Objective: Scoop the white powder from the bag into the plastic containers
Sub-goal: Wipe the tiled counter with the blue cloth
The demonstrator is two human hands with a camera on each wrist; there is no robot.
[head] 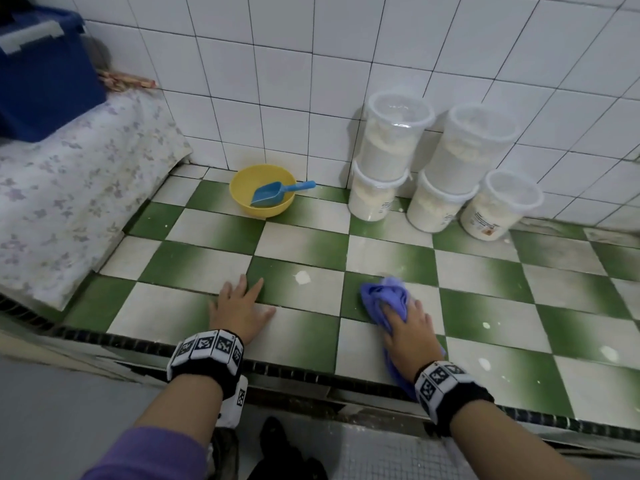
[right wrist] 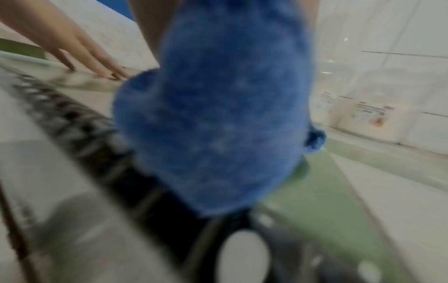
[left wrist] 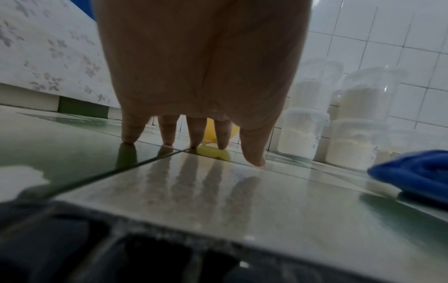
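Seemingly near done: five lidded plastic containers (head: 391, 140) stand filled by the far right wall, scoop (head: 273, 194) in the yellow bowl (head: 239, 195); right hand (head: 408, 327), grip bunched on a blue cloth (head: 384, 292), works the tabletop (head: 214, 230); left hand (head: 239, 310) flat, empty.

No wording can be read. The lower plastic containers (head: 498, 206) carry printed labels (right wrist: 358, 111), seemingly small text lines with an orange mark, too blurred. Both wristbands (head: 207, 348) bear black-and-white square code markers.
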